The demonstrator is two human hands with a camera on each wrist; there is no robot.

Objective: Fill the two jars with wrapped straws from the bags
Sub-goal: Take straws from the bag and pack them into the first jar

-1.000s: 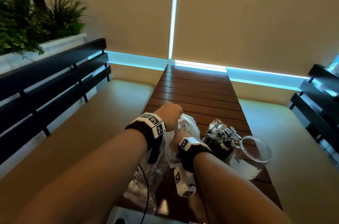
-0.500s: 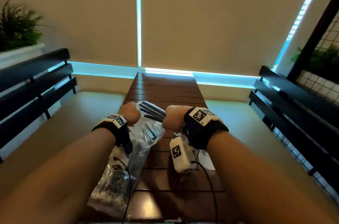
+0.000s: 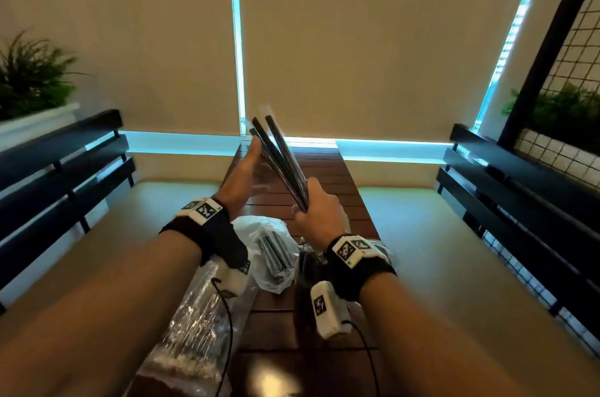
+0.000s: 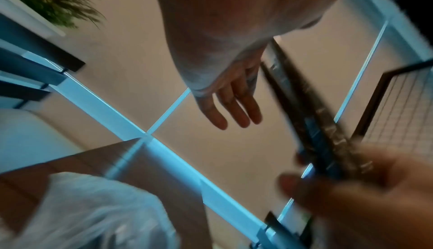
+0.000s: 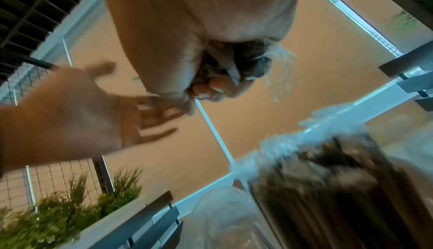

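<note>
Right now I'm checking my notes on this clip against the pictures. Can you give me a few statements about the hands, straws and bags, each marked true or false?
1. The right hand grips a bundle of dark wrapped straws. True.
2. The left hand is a closed fist round a bag. False: its fingers are straight, the palm up against the upper end of the straws.
3. The straws lie flat on the wooden table. False: they are held up in the air, slanting up and to the left.
4. A white plastic bag with straws in it lies on the table between the forearms. True.
5. A clear bag lies under the left forearm. True.
</note>
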